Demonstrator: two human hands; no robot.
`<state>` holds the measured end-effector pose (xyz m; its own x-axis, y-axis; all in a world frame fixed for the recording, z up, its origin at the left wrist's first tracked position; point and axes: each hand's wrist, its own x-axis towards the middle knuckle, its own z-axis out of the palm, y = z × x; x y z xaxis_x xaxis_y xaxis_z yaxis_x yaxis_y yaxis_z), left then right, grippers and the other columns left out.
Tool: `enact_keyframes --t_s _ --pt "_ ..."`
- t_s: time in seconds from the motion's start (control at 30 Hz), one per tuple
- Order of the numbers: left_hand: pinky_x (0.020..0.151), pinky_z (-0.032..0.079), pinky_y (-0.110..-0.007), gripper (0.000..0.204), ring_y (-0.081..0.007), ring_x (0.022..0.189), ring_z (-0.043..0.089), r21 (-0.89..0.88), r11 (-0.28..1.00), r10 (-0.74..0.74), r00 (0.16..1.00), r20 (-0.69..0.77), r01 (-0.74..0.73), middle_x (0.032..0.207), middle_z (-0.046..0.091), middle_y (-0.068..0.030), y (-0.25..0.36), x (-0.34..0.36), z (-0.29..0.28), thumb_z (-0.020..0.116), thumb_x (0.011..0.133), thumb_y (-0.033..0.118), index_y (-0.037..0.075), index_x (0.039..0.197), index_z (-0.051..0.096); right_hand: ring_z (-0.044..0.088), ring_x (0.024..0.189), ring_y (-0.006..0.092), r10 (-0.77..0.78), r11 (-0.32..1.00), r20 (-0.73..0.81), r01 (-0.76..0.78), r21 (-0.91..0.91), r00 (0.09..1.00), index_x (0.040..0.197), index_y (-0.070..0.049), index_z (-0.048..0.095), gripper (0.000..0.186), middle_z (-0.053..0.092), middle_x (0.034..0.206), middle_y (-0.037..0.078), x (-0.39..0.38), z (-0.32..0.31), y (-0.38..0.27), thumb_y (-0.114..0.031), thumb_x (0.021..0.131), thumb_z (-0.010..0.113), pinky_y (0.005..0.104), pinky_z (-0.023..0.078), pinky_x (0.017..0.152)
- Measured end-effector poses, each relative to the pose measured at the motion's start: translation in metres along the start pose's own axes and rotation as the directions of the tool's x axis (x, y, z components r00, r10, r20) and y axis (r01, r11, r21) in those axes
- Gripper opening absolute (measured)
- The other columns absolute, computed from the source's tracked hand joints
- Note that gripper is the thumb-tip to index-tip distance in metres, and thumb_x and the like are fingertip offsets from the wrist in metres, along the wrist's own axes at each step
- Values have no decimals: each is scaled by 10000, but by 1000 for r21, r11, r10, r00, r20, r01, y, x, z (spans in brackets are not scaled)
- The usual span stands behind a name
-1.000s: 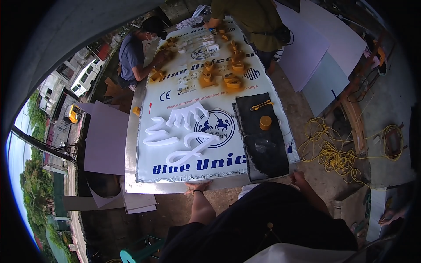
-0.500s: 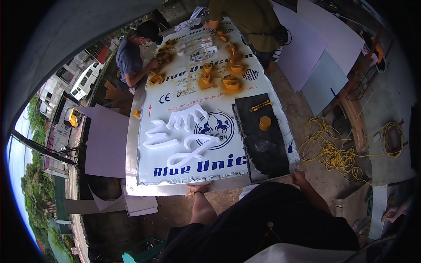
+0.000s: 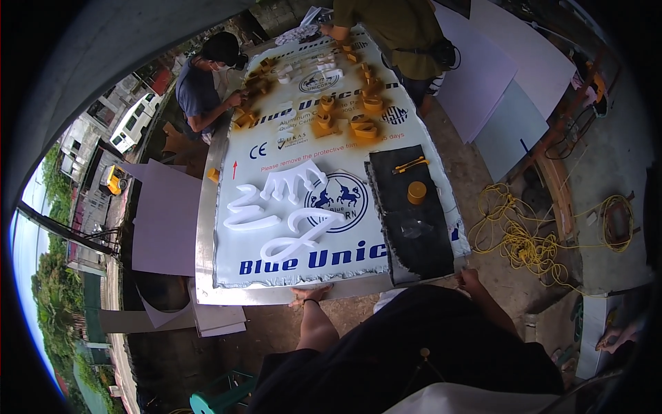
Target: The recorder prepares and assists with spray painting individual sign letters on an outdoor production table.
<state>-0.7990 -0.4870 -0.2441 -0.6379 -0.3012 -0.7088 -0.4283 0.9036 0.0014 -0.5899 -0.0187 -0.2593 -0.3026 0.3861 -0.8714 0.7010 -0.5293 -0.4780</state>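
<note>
Bare metal along the near rim of the worktop [image 3: 241, 295], beneath a pale, film-covered panel [image 3: 348, 160]. Looks broad, stiff and probably heavy; best held by the rim, near the corners. On the panel's near half, apart from both hands: white crown-shaped cutout [image 3: 293, 174], white zigzag cutout [image 3: 258, 222], white looped script cutout [image 3: 312, 236]. Apparently light, foam-like, easily dented; better taken by the thick side walls than by the slim points. On the near rim, left of the body, left hand [image 3: 308, 294] resting, touching metal; cannot tell the grip's closure. By the near right corner, right hand [image 3: 469, 279], seemingly curled; cannot tell whether pinching the edge. Just ahead, black sheet [image 3: 420, 257] under mustard-yellow cylinder [image 3: 416, 194].
</note>
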Motion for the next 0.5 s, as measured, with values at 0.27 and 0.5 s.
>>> enact_keyframes --t_s 0.27,0.5 --pt "860 -98 -593 957 -385 1119 -213 -49 998 38 998 -54 -41 1286 -118 -84 -6 8 5 557 495 657 317 1253 83 389 452 137 -4 998 2 4 -63 1000 695 -1 530 354 420 537 55 -5 -1 -3 -267 831 340 322 383 482" --pt "892 -87 -556 965 -302 1187 -147 -99 979 -186 981 -58 179 1324 -51 7 15 -54 -26 574 497 641 290 1259 98 385 449 138 -23 997 -11 23 -76 1000 700 5 528 345 425 546 63 -6 -2 -3 -255 833 344 316 379 483"
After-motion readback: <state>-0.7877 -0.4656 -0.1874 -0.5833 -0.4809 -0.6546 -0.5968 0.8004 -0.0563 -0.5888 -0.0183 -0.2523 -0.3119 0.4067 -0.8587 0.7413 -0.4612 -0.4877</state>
